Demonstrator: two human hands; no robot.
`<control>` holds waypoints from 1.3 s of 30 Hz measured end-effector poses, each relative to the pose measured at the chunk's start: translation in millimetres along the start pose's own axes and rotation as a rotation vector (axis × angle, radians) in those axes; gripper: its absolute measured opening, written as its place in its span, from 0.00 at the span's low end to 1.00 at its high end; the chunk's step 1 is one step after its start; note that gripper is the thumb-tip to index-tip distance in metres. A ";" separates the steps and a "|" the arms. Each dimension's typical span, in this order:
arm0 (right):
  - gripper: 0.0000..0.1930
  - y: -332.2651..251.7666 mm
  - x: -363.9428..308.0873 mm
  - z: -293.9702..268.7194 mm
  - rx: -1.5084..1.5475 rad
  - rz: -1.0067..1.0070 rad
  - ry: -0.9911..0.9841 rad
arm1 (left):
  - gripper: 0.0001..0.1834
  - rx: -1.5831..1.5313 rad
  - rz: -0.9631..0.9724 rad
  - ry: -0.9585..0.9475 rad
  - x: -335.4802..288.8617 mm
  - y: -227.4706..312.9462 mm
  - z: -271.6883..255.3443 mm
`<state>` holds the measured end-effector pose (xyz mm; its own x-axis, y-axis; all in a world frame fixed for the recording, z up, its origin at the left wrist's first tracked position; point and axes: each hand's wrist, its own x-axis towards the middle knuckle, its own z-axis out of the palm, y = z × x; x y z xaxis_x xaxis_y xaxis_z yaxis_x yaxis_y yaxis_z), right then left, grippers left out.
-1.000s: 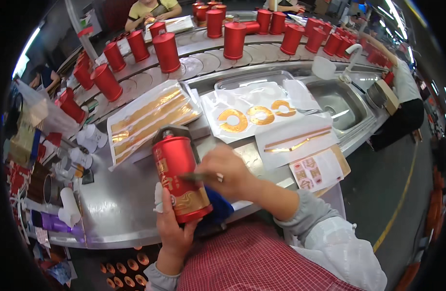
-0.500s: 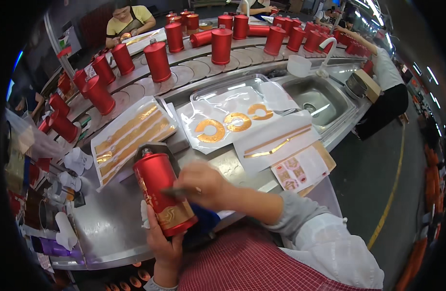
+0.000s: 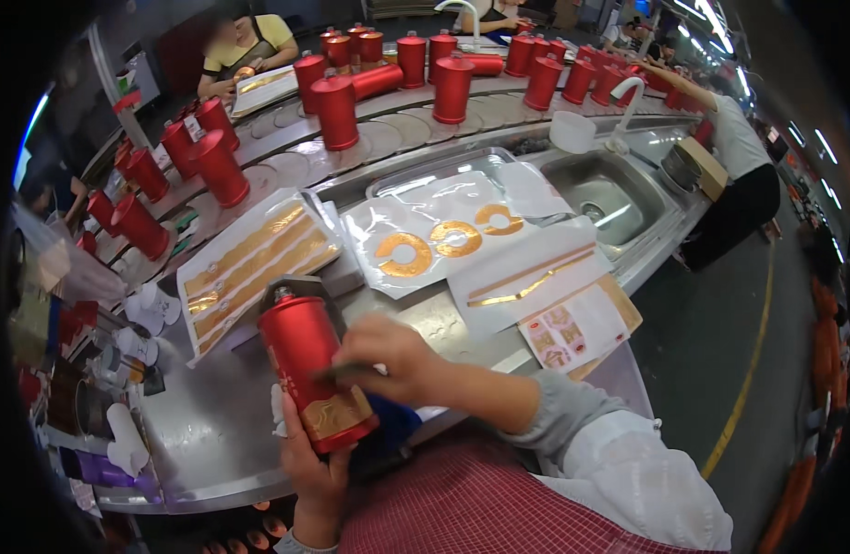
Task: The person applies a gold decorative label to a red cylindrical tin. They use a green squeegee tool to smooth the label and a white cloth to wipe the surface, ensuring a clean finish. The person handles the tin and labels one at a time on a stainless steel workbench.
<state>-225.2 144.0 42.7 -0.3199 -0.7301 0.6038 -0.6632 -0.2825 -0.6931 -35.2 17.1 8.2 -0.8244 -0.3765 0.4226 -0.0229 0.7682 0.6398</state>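
Right hand (image 3: 388,355): fingers curled in, closed around a dark, slim tool (image 3: 337,374), slightly blurred; its tip lies across the side of the red bottle (image 3: 300,332), firm contact or not cannot be told. Left hand (image 3: 316,466): wrapped around the bottle's lower part, thumb and fingers parted by its width, a white covering (image 3: 277,411) on the fingers. Bottle tilted over the near counter (image 3: 212,443), neck away from the person, gold pattern near its base. Blue cloth (image 3: 394,420) just beside the base; dark angular block (image 3: 314,284) behind the neck. Farther out: sheet of wavy gold strips (image 3: 259,268) to the left, sheet of open gold rings (image 3: 403,255) ahead, printed sticker sheet (image 3: 577,332) to the right. Beyond: steel sink (image 3: 596,198), curved conveyor (image 3: 383,138) bearing red bottles (image 3: 452,92), a co-worker in yellow (image 3: 277,35) across it.
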 end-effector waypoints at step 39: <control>0.10 -23.5 -2.9 2.9 -0.010 -0.190 -0.186 | 0.51 0.068 0.079 -0.001 -0.2 2.4 -1.4</control>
<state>-206.7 151.0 56.1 -0.0601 -0.7668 0.6391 -0.7063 -0.4198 -0.5701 -34.3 18.3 10.6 -0.8255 -0.3130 0.4696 0.0042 0.8286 0.5598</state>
